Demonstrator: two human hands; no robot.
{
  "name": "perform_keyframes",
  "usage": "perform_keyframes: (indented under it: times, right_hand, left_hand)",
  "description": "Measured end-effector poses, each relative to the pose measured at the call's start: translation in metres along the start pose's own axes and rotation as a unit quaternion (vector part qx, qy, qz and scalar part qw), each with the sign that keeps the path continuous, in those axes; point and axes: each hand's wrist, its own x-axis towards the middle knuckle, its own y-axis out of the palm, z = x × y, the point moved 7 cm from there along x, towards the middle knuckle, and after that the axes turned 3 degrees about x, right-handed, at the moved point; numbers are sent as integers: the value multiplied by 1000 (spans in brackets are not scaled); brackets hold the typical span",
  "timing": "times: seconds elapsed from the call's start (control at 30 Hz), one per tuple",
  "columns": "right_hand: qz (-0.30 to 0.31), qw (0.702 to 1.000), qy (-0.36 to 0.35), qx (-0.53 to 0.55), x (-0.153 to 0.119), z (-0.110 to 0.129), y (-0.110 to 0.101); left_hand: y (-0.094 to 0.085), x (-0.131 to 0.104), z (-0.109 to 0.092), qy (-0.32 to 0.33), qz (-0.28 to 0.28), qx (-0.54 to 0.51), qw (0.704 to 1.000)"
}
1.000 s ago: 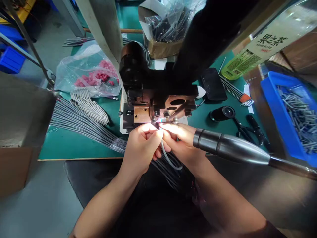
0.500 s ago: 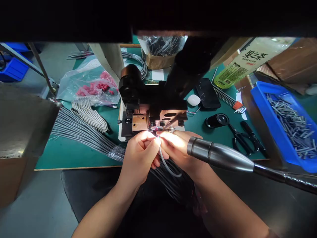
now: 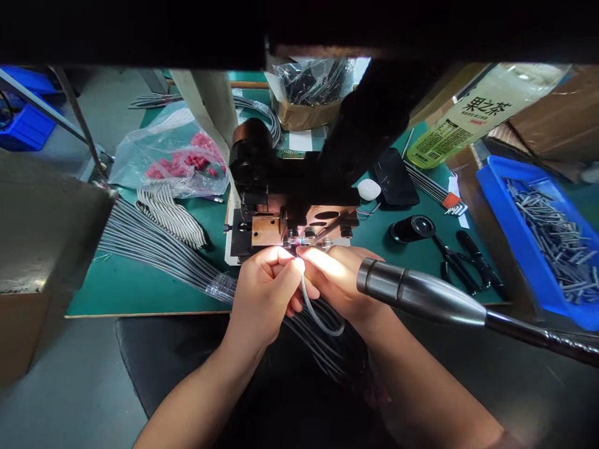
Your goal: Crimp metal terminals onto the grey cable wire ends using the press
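Note:
A grey cable [image 3: 309,305] hangs in a loop below the pinched fingers of my left hand [image 3: 266,290] and my right hand [image 3: 339,280]. Both hands meet at the cable's end, just in front of the black and copper-coloured machine [image 3: 266,231]. Small coloured wires [image 3: 299,241] show at the machine's edge above my fingertips. Strong light washes out the fingertips, so the exact grip is partly hidden. The metal lamp head [image 3: 402,290] on a flexible neck reaches in over my right wrist.
A bundle of grey cables [image 3: 159,246] lies left. Behind it are a bag of pink parts [image 3: 182,159] and striped wires [image 3: 173,218]. At right are a black cylinder [image 3: 412,229], pliers [image 3: 461,265], a bottle [image 3: 477,118] and a blue bin [image 3: 503,218] of metal-like pieces.
The view has shifted slightly, so the machine and the items on the bench appear a little further right. Both hands keep nearly the same pose at the cable end.

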Motion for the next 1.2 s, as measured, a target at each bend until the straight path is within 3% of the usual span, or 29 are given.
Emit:
perform_keyframes:
  times: [0.27, 0.5, 0.73, 1.2]
  right_hand:
    - [17, 999, -31, 2, 0, 5, 1]
    - [31, 999, -3, 20, -5, -3, 4]
    - [84, 991, 46, 94, -8, -12, 9]
    - [82, 987, 68, 116, -10, -14, 10]
  left_hand:
    - [-2, 2, 2, -11, 1, -10, 1000]
    - [1, 2, 2, -15, 12, -21, 1000]
    - [1, 2, 3, -18, 1, -23, 1000]
    - [2, 1, 2, -4, 6, -29, 1000]
